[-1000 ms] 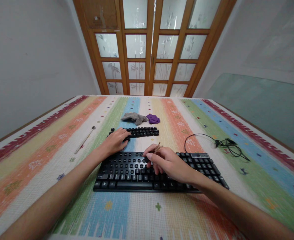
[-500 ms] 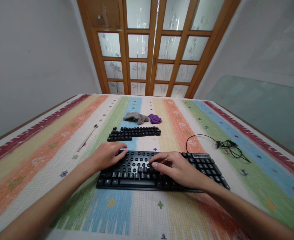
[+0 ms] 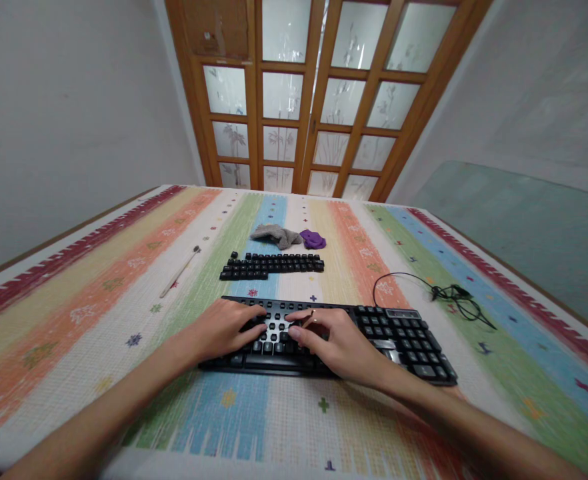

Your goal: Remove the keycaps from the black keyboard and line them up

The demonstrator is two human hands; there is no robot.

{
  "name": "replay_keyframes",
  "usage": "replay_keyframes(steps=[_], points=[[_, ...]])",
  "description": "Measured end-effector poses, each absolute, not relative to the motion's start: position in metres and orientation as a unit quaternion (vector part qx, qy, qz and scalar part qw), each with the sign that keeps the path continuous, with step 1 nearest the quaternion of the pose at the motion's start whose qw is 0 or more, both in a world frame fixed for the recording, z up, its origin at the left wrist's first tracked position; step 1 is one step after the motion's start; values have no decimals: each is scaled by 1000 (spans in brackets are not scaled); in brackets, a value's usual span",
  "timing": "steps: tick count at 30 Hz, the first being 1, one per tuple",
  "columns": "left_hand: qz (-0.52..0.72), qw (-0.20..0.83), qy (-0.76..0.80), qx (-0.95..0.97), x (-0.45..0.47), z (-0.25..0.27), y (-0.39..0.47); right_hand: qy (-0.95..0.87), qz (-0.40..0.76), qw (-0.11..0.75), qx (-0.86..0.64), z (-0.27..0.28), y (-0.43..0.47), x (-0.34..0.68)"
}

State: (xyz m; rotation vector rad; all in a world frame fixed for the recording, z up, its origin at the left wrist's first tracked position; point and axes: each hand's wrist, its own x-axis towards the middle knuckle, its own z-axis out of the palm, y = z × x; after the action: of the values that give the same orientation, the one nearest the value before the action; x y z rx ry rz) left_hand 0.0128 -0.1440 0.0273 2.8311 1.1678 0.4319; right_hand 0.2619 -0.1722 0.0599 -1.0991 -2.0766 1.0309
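A black keyboard (image 3: 419,337) lies flat in front of me, its number pad at the right end. Many of its letter keys lack their caps, leaving bare stems on the plate, while the lower rows and number pad have caps. My left hand (image 3: 231,328) rests on the left part of the keyboard, thumb and forefinger apart, holding nothing visible. Over the middle, my right hand (image 3: 337,340) has thumb and forefinger curled close together at the stems. A thin brownish thing shows among its fingers, too unclear to name. Behind the keyboard sit rows of loose black keycaps (image 3: 274,265).
A thin-handled brush (image 3: 180,272) lies to the left. Beyond the keycaps are a crumpled grey cloth (image 3: 275,236) and a purple cloth (image 3: 313,239). The keyboard's cable (image 3: 451,293) is bundled at the right. A striped tablecloth (image 3: 224,417) covers the table.
My right hand has shifted slightly left along the keyboard. My left hand has moved a little right and lower, so the two hands are closer. The view has tilted slightly.
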Motion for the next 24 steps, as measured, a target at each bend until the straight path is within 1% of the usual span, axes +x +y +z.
replay_keyframes(steps=[3,6,10,12,16,19,21,24], points=[[132,26,378,916,13,28,-144,-827,325,257,-380,66,-173,253],[122,38,381,916,12,29,-145,-854,293,220,-370,72,-168,246],[123,38,391,911,13,31,-145,-847,275,220,-398,72,-153,242],[123,45,397,909,14,32,-145,-829,297,221,-419,69,-143,241],[112,49,404,906,15,34,-145,-767,390,225,-458,61,-129,242],[109,55,409,904,16,37,-145,-750,446,224,-434,59,-127,245],[117,83,412,900,18,42,-147,-761,449,236,-404,61,-129,249],[125,148,410,891,26,51,-150,-788,413,256,-377,66,-135,255]])
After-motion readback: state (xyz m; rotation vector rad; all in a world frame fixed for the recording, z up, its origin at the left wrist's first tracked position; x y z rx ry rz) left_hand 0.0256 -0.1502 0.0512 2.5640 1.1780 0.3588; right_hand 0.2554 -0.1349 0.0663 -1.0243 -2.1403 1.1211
